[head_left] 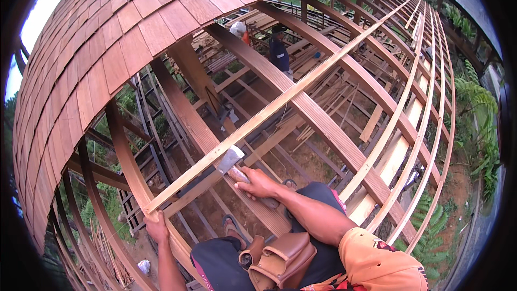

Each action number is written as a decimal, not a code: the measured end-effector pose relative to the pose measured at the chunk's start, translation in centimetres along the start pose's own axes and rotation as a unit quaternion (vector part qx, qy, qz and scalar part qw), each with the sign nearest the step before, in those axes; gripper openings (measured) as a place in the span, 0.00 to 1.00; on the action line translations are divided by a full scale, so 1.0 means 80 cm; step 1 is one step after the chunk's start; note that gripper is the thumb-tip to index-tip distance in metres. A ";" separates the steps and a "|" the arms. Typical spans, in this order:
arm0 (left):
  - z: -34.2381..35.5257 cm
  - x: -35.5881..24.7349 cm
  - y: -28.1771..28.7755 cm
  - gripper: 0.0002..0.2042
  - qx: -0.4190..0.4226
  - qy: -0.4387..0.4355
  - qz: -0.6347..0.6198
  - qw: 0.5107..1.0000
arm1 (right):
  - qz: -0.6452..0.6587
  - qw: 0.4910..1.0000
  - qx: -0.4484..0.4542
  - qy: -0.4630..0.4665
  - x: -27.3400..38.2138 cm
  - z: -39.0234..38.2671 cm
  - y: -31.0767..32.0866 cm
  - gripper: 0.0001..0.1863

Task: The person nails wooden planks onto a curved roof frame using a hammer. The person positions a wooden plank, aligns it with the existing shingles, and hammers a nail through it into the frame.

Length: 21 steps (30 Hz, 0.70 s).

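My right hand [258,184] is wrapped around the wooden handle of a hatchet [231,158]. Its grey metal head rests against or just over a long pale batten [291,90], which runs slantwise across the curved brown rafters [323,117]. At the batten's lower left end, my left hand [157,229] is closed around the wood where it crosses a rafter [129,167]. The fingertips there are partly hidden, but the thumb side touches the batten. A brown leather tool pouch [285,261] hangs at my waist, between my knees.
Wooden shingles [124,37] cover the roof at upper left. Several thin battens [396,118] run along the right. Between the rafters are open gaps down to a lower level, where a person in dark clothes [278,54] stands near stacked planks. Ferns [431,226] grow at right.
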<state>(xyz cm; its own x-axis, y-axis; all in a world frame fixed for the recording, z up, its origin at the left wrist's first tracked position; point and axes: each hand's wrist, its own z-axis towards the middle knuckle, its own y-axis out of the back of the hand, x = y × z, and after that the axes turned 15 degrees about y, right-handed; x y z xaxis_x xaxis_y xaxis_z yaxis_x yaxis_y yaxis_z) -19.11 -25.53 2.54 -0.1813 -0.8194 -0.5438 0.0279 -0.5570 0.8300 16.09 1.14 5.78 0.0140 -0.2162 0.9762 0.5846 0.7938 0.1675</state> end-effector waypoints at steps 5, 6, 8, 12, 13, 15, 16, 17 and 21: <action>-0.006 -0.009 0.004 0.32 0.007 0.021 0.020 1.000 | 0.013 1.000 0.005 -0.011 -0.001 0.003 0.004 0.21; -0.006 -0.005 0.005 0.32 0.014 0.014 0.006 1.000 | 0.013 1.000 0.008 -0.014 0.000 0.003 0.004 0.21; -0.006 -0.005 0.003 0.32 0.012 0.003 -0.004 1.000 | 0.020 1.000 0.004 -0.006 -0.001 0.003 0.005 0.21; -0.003 -0.003 0.000 0.33 -0.004 -0.002 0.007 1.000 | 0.033 0.999 -0.003 -0.006 -0.009 0.008 0.007 0.21; -0.007 -0.003 -0.001 0.33 -0.012 -0.001 0.005 1.000 | 0.038 0.999 -0.010 -0.003 -0.009 0.007 0.007 0.21; -0.008 -0.005 0.002 0.33 -0.002 0.007 0.014 1.000 | 0.041 0.999 -0.001 -0.014 -0.009 0.006 0.008 0.18; -0.008 -0.008 0.004 0.33 0.005 0.012 0.016 1.000 | 0.034 0.999 -0.002 -0.009 -0.009 0.007 0.008 0.18; -0.009 -0.009 0.004 0.33 0.006 0.013 0.018 1.000 | 0.026 1.000 -0.003 -0.005 -0.009 0.007 0.008 0.18; -0.007 -0.006 0.004 0.33 0.004 0.031 0.034 0.999 | 0.018 1.000 -0.001 -0.007 -0.007 0.007 0.006 0.18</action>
<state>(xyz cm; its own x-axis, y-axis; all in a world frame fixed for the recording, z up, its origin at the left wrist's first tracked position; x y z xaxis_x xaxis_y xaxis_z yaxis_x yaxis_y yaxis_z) -18.48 -25.42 3.01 -0.1179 -0.8623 -0.4925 0.0297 -0.4988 0.8662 15.90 1.94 5.40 0.0235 -0.1792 0.9835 0.5858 0.7997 0.1317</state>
